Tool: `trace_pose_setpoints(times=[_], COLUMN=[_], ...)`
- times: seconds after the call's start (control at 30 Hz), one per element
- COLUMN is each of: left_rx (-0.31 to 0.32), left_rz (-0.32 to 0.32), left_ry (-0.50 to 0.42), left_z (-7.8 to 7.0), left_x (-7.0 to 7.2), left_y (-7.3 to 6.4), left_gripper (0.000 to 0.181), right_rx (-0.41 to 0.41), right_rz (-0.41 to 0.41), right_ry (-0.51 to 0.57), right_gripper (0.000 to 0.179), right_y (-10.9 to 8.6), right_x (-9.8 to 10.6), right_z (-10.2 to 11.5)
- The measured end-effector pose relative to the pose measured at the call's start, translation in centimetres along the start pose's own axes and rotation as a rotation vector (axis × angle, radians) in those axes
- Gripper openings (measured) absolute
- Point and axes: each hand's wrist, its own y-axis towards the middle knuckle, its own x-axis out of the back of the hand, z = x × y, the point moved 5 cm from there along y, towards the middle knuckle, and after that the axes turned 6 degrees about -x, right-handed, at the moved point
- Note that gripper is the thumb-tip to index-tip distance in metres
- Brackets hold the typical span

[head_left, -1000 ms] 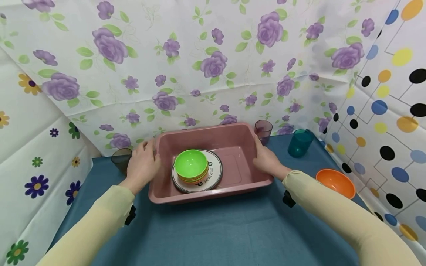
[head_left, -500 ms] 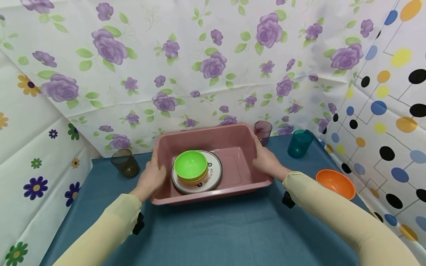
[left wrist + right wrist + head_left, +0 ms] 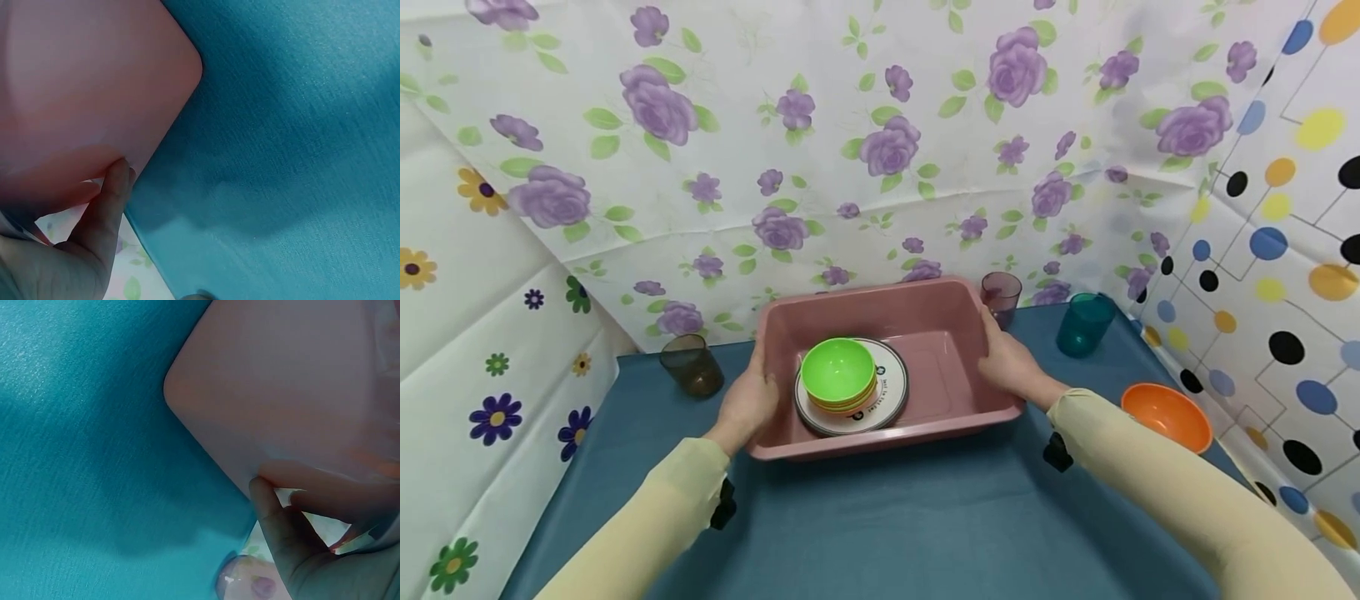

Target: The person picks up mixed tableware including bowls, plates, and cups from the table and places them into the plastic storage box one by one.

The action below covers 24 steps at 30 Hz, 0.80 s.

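Note:
A pink plastic basin (image 3: 928, 367) is at the middle of the table by the back wall. Inside, on its left half, lies a plate stack (image 3: 892, 390), white with a dark rim. Nested bowls (image 3: 838, 372), bright green on top with orange and yellow edges below, rest on the plates. My left hand (image 3: 748, 407) grips the basin's left side, and my right hand (image 3: 1013, 364) its right side. Both wrist views show fingertips against the outer wall of the basin (image 3: 94, 81). The thumbs are partly hidden there.
Left of the basin stands a brown see-through cup (image 3: 692, 367). Close behind its right corner is a purple cup (image 3: 1002, 298); a teal cup (image 3: 1085, 325) stands further right. An orange bowl (image 3: 1167, 417) sits near the right wall. Patterned sheets surround the blue table (image 3: 880, 525).
My left hand has moved right from beside the brown cup onto the basin's left rim, uncovering that cup. My right hand keeps its grip. The head view has shifted slightly.

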Motion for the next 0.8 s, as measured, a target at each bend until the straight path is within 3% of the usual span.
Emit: trace_pose_setpoints(times=[0.23, 0.4, 0.6, 0.8], left_rx=[0.009, 0.025, -0.006, -0.013], left_rz=[-0.017, -0.007, -0.023, -0.022], left_ry=[0.023, 0.008, -0.011, -0.022], left_z=[0.0, 0.0, -0.1, 0.1], left_x=[0.1, 0.1, -0.2, -0.1], left_y=[0.3, 0.0, -0.2, -0.1], left_gripper=[0.076, 0.075, 0.077, 0.075], right_rx=[0.033, 0.056, 0.047, 0.010], right_rz=[0.011, -0.018, -0.092, -0.088], right_ry=[0.010, 0.000, -0.049, -0.056], right_gripper=[0.088, 0.074, 0.074, 0.079], right_y=[-0.4, -1.5, -3.9, -6.1], right_x=[0.7, 2.3, 6.2, 9.0], right_z=[0.4, 0.4, -1.8, -5.5])
